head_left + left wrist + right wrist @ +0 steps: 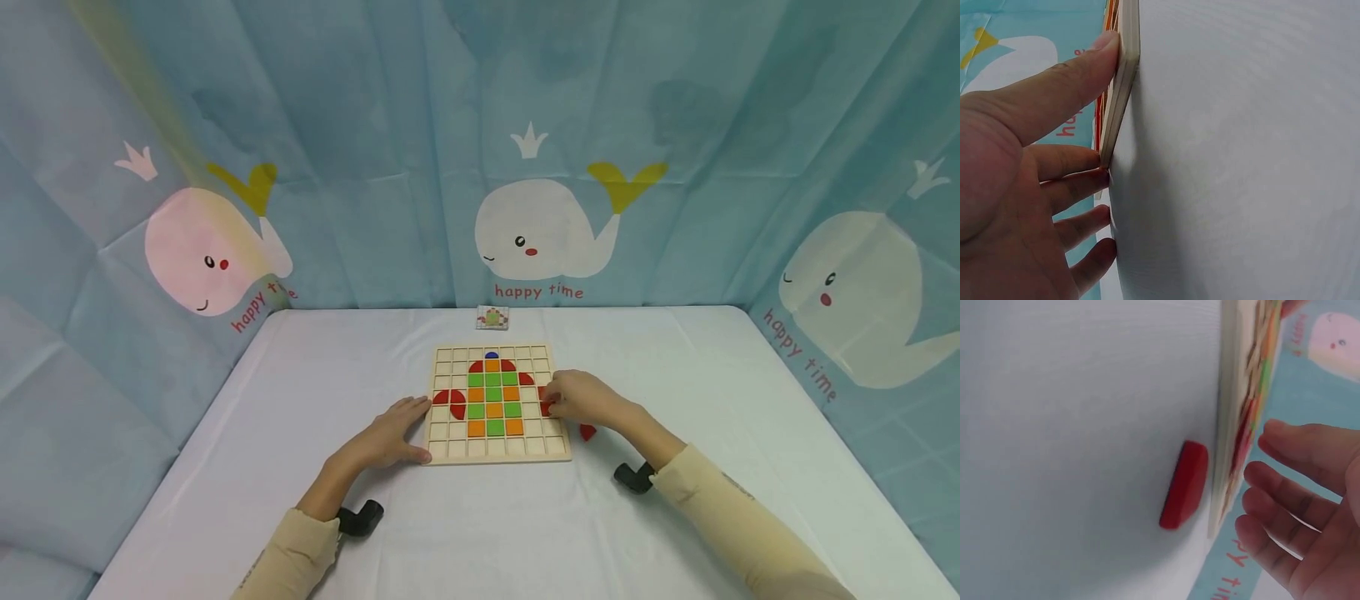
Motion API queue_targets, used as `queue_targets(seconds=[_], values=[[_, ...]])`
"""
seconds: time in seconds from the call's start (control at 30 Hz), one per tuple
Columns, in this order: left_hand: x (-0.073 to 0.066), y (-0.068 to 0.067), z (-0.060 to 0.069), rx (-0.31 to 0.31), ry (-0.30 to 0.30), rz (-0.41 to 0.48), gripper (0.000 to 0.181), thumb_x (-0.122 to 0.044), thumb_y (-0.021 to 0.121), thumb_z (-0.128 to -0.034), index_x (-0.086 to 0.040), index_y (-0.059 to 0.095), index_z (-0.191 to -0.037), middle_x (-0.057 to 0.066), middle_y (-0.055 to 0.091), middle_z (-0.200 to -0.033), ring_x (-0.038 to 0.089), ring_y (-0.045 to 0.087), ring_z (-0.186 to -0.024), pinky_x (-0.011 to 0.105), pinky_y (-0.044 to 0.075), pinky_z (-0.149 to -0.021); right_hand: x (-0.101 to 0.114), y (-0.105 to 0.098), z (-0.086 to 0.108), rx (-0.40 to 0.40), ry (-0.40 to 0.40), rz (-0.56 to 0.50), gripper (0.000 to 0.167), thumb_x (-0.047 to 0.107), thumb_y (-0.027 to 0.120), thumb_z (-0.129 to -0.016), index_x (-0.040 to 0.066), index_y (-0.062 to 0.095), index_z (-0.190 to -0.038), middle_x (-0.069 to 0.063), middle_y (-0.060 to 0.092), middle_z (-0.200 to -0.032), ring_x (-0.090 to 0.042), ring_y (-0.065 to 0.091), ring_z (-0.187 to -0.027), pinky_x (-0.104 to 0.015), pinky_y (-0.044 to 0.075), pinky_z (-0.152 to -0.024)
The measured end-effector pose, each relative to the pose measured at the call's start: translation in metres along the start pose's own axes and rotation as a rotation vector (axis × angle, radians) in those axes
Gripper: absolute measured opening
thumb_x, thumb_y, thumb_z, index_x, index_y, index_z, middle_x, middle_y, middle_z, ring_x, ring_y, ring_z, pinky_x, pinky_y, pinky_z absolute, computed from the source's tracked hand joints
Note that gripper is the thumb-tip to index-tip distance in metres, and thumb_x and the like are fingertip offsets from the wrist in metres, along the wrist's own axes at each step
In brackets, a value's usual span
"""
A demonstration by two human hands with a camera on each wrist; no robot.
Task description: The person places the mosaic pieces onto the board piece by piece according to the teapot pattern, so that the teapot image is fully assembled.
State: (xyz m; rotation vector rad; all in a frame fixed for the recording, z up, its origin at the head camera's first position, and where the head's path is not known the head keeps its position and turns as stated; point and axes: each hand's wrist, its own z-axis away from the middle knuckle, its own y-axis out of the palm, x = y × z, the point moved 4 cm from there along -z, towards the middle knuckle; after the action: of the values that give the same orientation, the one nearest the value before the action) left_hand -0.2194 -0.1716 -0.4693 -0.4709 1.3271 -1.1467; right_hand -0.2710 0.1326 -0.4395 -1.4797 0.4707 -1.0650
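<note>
A wooden grid board (450, 450) lies on the white table, with green and orange squares (493, 395) and red quarter-round pieces (457, 405) set in its cells. A blue half-round piece (492, 355) tops the pattern. My left hand (390, 433) rests at the board's left side, fingers spread, the thumb touching its near corner. Over the right edge, the fingertips of my right hand (581, 398) are at red pieces (545, 408), partly covering them. In the right wrist view, a gap shows between thumb and fingers. A loose red piece (1186, 484) lies beside the board.
A small pattern card (492, 317) lies behind the board near the table's far edge. A blue curtain (360, 208) with whale prints hangs around the table (337, 358). Black wrist-worn devices (362, 518) are under both forearms.
</note>
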Motion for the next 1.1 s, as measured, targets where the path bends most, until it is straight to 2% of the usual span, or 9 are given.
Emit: queue_targets(seconds=[0.13, 0.23, 0.4, 0.53, 0.7, 0.83, 0.93, 1.1], values=[[-0.001, 0.000, 0.000, -0.001, 0.014, 0.010, 0.093, -0.031, 0.083, -0.0745, -0.005, 0.035, -0.150, 0.016, 0.031, -0.158, 0.041, 0.020, -0.148, 0.065, 0.022, -0.115, -0.004, -0.005, 0.011, -0.008, -0.008, 0.008, 0.012, 0.011, 0.069, -0.086, 0.009, 0.077, -0.096, 0.001, 0.064, -0.087, -0.011, 0.053, -0.076, -0.028, 0.050, -0.072], [-0.001, -0.001, 0.002, -0.007, 0.035, 0.019, 0.093, -0.030, 0.082, -0.0751, -0.003, 0.035, -0.150, 0.017, 0.031, -0.158, 0.042, 0.020, -0.148, 0.066, 0.022, -0.115, -0.008, -0.007, 0.021, 0.006, 0.000, 0.021, 0.013, 0.007, 0.068, -0.086, 0.008, 0.077, -0.096, 0.000, 0.066, -0.090, -0.012, 0.057, -0.081, -0.031, 0.053, -0.076], [-0.001, -0.001, 0.003, -0.005, 0.050, 0.023, 0.092, -0.029, 0.082, -0.0756, -0.003, 0.034, -0.150, 0.017, 0.031, -0.158, 0.042, 0.020, -0.148, 0.066, 0.022, -0.115, -0.017, -0.001, 0.039, 0.074, -0.002, 0.052, 0.017, 0.002, 0.071, -0.082, 0.010, 0.077, -0.096, 0.002, 0.067, -0.096, -0.015, 0.058, -0.091, -0.035, 0.054, -0.085], [0.000, -0.001, 0.002, -0.005, 0.048, 0.024, 0.093, -0.030, 0.082, -0.0752, -0.003, 0.034, -0.150, 0.018, 0.031, -0.158, 0.042, 0.019, -0.148, 0.066, 0.021, -0.115, -0.022, 0.003, 0.048, 0.097, -0.030, 0.088, 0.022, -0.003, 0.071, -0.080, 0.011, 0.077, -0.096, 0.002, 0.065, -0.096, -0.014, 0.057, -0.092, -0.035, 0.054, -0.085], [0.001, -0.001, 0.001, -0.012, 0.045, 0.010, 0.093, -0.031, 0.082, -0.0756, -0.003, 0.034, -0.151, 0.017, 0.031, -0.158, 0.042, 0.020, -0.148, 0.066, 0.022, -0.114, -0.027, 0.003, 0.052, 0.054, 0.011, 0.104, 0.019, -0.001, 0.071, -0.080, 0.011, 0.077, -0.094, 0.003, 0.063, -0.088, -0.011, 0.054, -0.082, -0.031, 0.054, -0.078], [0.001, -0.001, 0.000, -0.014, 0.044, 0.010, 0.093, -0.030, 0.082, -0.0754, -0.003, 0.034, -0.150, 0.018, 0.031, -0.158, 0.042, 0.020, -0.148, 0.066, 0.022, -0.114, -0.030, 0.002, 0.052, 0.033, 0.056, 0.082, 0.011, 0.008, 0.077, -0.080, 0.009, 0.076, -0.091, 0.005, 0.065, -0.082, -0.007, 0.053, -0.074, -0.028, 0.052, -0.072], [0.002, -0.001, 0.000, -0.011, 0.039, 0.011, 0.093, -0.030, 0.082, -0.0755, -0.004, 0.034, -0.150, 0.017, 0.031, -0.158, 0.042, 0.020, -0.148, 0.065, 0.023, -0.115, -0.031, 0.002, 0.053, 0.016, 0.066, 0.069, 0.014, 0.015, 0.078, -0.080, 0.008, 0.075, -0.092, 0.006, 0.065, -0.078, -0.006, 0.050, -0.070, -0.025, 0.048, -0.066], [0.002, 0.001, 0.000, -0.009, 0.032, 0.004, 0.092, -0.030, 0.082, -0.0755, -0.005, 0.035, -0.150, 0.015, 0.032, -0.158, 0.040, 0.020, -0.148, 0.064, 0.023, -0.116, -0.029, 0.001, 0.056, 0.012, 0.020, 0.057, 0.020, 0.001, 0.071, -0.081, 0.013, 0.077, -0.096, 0.006, 0.060, -0.081, -0.008, 0.051, -0.072, -0.023, 0.047, -0.065]])
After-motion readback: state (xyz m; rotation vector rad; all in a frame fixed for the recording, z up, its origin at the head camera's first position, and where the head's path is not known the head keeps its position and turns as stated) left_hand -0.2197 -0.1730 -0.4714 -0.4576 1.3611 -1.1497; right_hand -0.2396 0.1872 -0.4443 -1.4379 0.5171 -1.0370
